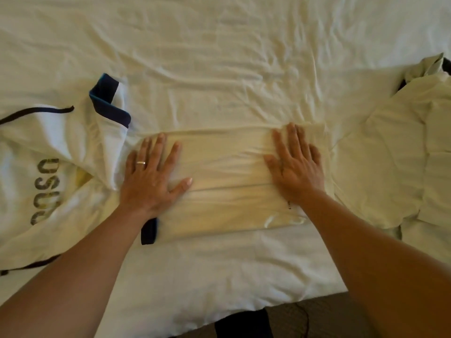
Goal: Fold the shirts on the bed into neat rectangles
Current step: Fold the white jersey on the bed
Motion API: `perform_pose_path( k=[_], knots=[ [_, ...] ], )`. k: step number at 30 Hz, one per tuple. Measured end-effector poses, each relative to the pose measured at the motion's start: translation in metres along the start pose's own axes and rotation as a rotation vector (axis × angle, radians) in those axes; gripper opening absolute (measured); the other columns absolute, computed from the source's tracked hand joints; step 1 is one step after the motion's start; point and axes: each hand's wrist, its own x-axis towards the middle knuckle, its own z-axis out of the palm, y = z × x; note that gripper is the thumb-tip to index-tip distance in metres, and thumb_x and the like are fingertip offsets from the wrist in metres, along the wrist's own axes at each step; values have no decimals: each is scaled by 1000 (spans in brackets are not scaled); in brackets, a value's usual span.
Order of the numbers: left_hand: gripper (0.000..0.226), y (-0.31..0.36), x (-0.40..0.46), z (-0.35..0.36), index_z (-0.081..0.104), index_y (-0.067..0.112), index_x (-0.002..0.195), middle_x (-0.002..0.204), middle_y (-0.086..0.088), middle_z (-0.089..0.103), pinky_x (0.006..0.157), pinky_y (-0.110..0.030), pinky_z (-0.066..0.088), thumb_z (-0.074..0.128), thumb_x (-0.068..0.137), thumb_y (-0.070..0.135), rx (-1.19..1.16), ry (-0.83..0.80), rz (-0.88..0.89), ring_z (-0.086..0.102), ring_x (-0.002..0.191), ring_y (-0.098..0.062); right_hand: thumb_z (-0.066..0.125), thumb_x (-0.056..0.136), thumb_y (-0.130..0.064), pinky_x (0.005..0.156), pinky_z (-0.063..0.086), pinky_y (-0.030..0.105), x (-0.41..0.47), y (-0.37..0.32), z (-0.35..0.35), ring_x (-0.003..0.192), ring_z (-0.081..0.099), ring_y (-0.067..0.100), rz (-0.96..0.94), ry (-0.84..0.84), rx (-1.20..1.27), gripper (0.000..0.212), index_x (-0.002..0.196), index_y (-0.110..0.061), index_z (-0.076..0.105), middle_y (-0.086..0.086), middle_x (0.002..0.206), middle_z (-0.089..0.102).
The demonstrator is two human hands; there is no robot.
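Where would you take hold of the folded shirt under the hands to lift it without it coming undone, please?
Probably by its two short ends, one from each side. The folded shirt lies as a wide flat rectangle, and the left hand and right hand already press flat near those ends. Fingers slid underneath should support every layer.
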Motion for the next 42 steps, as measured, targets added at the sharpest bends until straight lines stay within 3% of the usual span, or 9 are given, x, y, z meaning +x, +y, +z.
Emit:
perform_pose_path(
  k=[6, 10, 15, 20, 28, 32, 36, 39, 42],
  knots=[
    [88, 6, -5, -20, 3, 38, 162, 171, 0, -6, 122, -55, 10, 19, 86, 81, -53, -51, -56, -2, 156, -31, 37, 99, -49, 121, 14, 50, 8, -46, -29, 155, 4, 26, 121, -4, -9, 61, 155, -25, 27, 5, 169, 3],
    [71, -10, -33, -42, 47, 19, 148, 153, -12, 43, 102, -49, 31, 40, 93, 63, -139, 327, -56, 42, 137, -36, 49, 95, -32, 115, 22, 49, 27, -129, -50, 147, 23, 28, 12, 5, 25, 50, 142, -18, 47, 6, 160, 30],
    [56, -92, -74, -49, 58, 12, 131, 138, -16, 54, 96, -48, 34, 43, 96, 53, -191, 538, -205, 48, 125, -36, 46, 99, -42, 104, 34, 44, 54, -266, -61, 125, 48, 27, -85, -26, 271, 44, 134, -19, 58, 3, 133, 58],
    [59, -191, -99, -53, 54, 15, 137, 147, -17, 48, 95, -55, 39, 40, 95, 54, -57, 305, -273, 47, 129, -43, 58, 88, -57, 94, 35, 45, 79, -367, -53, 113, 51, 28, 103, -170, 440, 57, 128, -18, 51, 1, 116, 57],
    [60, -247, -103, -75, 50, 13, 137, 142, -19, 48, 89, -50, 45, 53, 92, 52, 67, -39, -314, 54, 117, -41, 56, 84, -19, 80, 39, 38, 82, -406, -56, 91, 56, 28, 140, 31, 480, 17, 101, -17, 60, 0, 86, 60],
    [36, -235, -97, -95, 68, 11, 113, 120, -13, 65, 88, -44, 50, 56, 97, 41, -546, 245, -406, 61, 104, -31, 60, 83, -6, 58, 40, 25, 30, -425, -77, 62, 50, 7, -65, 106, 722, 12, 88, -17, 60, -7, 72, 56],
    [66, -232, -92, -124, 67, 5, 107, 105, -22, 72, 71, -38, 53, 40, 100, 65, -1809, -125, -933, 67, 82, -33, 58, 83, 5, 68, 56, 36, -44, -426, -70, 77, 69, 21, -73, -144, 910, 30, 93, -19, 72, -3, 94, 74],
    [80, -245, -105, -120, 66, 4, 115, 107, -20, 73, 74, -43, 56, 39, 93, 76, -1974, -377, -970, 70, 90, -35, 57, 81, -1, 90, 54, 37, -80, -409, -52, 103, 68, 31, 15, -482, 1070, 30, 96, -15, 79, 0, 105, 77],
    [65, -249, -119, -113, 70, 8, 117, 99, -14, 75, 75, -40, 54, 50, 94, 66, -1810, -458, -889, 69, 87, -29, 57, 87, -3, 78, 51, 19, -96, -397, -38, 93, 68, 17, 344, -282, 1163, 20, 92, -7, 77, 3, 95, 76]
  ],
)
